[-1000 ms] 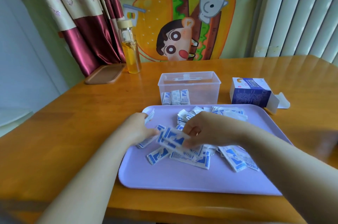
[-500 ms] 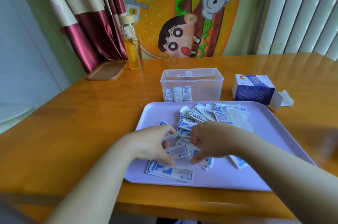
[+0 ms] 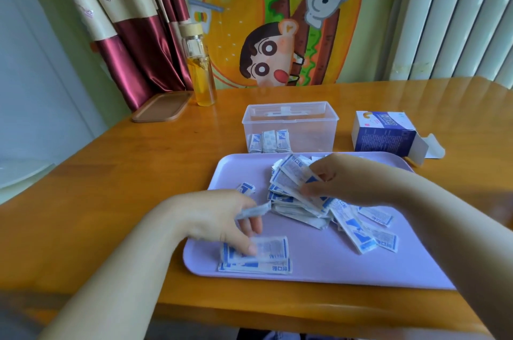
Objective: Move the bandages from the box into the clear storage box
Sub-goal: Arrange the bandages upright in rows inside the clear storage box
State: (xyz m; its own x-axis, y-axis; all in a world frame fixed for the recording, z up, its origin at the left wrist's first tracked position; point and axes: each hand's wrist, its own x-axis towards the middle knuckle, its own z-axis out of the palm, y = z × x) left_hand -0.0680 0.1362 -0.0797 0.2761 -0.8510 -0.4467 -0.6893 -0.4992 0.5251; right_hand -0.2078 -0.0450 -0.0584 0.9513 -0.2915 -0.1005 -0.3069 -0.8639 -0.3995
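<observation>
Loose blue-and-white bandages (image 3: 302, 201) lie in a heap on the purple tray (image 3: 333, 267). A small flat stack of bandages (image 3: 266, 259) sits at the tray's front left. My left hand (image 3: 224, 220) presses its fingertips on that stack and pinches one bandage (image 3: 254, 210) between its fingers. My right hand (image 3: 344, 178) is over the heap and pinches a bandage (image 3: 291, 176) at its top. Behind the tray, the clear storage box (image 3: 290, 117) holds several upright bandages (image 3: 269, 141). The blue bandage box (image 3: 383, 135) lies to its right with its flap open.
A glass bottle of yellow liquid (image 3: 201, 70) and a brown wooden lid (image 3: 162, 106) stand at the table's back left beside a curtain (image 3: 133, 34). The wooden table (image 3: 111, 173) has its front edge just below the tray.
My right hand moved from the tray's middle back to the top of the heap. My left hand stayed near the front left, now pressing on the small stack there.
</observation>
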